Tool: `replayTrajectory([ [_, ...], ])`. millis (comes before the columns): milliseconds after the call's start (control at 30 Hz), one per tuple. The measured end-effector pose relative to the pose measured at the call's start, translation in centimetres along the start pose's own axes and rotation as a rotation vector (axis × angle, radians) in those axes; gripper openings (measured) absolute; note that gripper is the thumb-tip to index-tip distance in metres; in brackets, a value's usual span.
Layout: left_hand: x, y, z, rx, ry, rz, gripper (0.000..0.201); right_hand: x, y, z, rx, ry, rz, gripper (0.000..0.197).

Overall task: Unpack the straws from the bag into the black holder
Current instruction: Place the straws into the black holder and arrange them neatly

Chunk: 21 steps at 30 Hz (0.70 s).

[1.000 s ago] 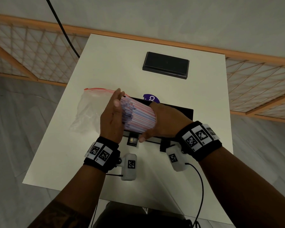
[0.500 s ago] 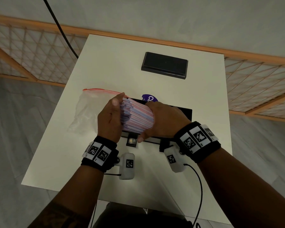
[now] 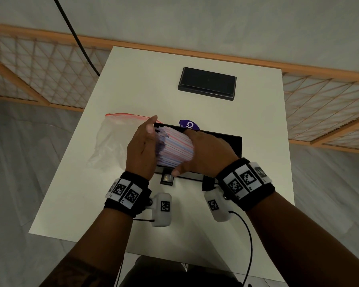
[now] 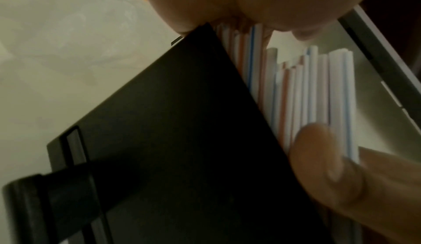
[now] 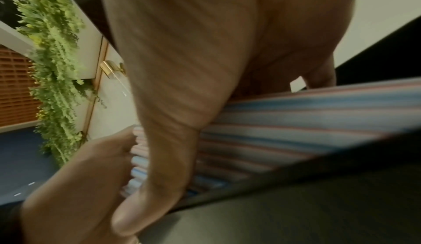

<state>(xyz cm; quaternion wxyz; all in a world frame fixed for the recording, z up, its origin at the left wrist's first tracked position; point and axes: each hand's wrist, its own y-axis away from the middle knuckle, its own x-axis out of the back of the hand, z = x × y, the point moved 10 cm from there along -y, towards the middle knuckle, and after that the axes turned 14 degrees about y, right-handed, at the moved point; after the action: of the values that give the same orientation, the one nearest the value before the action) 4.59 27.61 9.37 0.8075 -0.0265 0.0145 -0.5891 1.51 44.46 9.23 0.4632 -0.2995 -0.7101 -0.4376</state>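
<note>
**Kid:** What's closest to you?

**Me:** My two arms, with black bands [image 3: 126, 191] on the wrists. The bands have little black-and-white squares on them. A small white box [image 3: 162, 210] hangs by each wrist.

**Kid:** What are your hands doing?

**Me:** My right hand [image 3: 205, 154] is wrapped around a big bunch of straws [image 3: 174, 149]. My thumb is under the bunch and my fingers go over the top. My left hand [image 3: 141, 150] is flat, with straight fingers, and it presses on the ends of the straws.

**Kid:** What do the straws look like?

**Me:** White, with thin red and blue stripes. They lie sideways between my hands.

**Kid:** Where is the black holder?

**Me:** Right under the straws, on the white surface [image 3: 133, 83]. The black holder [image 3: 230, 143] is open on top, and the bunch sits low in it, at its left end. The left wrist view shows the straws just inside its black wall [image 4: 182, 121].

**Kid:** And the bag?

**Me:** The clear bag [image 3: 112, 139] lies crumpled on the surface, just left of my left hand. It has a red strip along its top.

**Kid:** What's farther away?

**Me:** A purple round thing [image 3: 189, 125] with white letters peeks out behind the holder. Past that, a flat black lid [image 3: 207, 82] lies near the far edge. Behind the surface there is a wooden fence [image 3: 29, 69] with a criss-cross net.
</note>
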Motion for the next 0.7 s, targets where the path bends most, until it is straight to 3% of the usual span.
replayTrajectory([
  [133, 0.5, 0.1, 0.1, -0.010, 0.042, 0.043, 0.056, 0.9, 0.9, -0.2, -0.003, -0.004, 0.107, 0.118],
  [300, 0.5, 0.4, 0.8, -0.101, -0.013, 0.065, 0.053, 1.9, 2.2, -0.2, 0.014, 0.055, 0.248, 0.110],
  [567, 0.2, 1.3, 1.9, -0.128, -0.050, 0.083, 0.044, 0.0, 0.9, -0.5, 0.115, -0.260, 0.101, 0.105],
  [700, 0.0, 1.4, 2.1, -0.137, -0.047, 0.087, 0.044, -0.5, 0.3, -0.7, 0.146, -0.273, -0.002, 0.103],
])
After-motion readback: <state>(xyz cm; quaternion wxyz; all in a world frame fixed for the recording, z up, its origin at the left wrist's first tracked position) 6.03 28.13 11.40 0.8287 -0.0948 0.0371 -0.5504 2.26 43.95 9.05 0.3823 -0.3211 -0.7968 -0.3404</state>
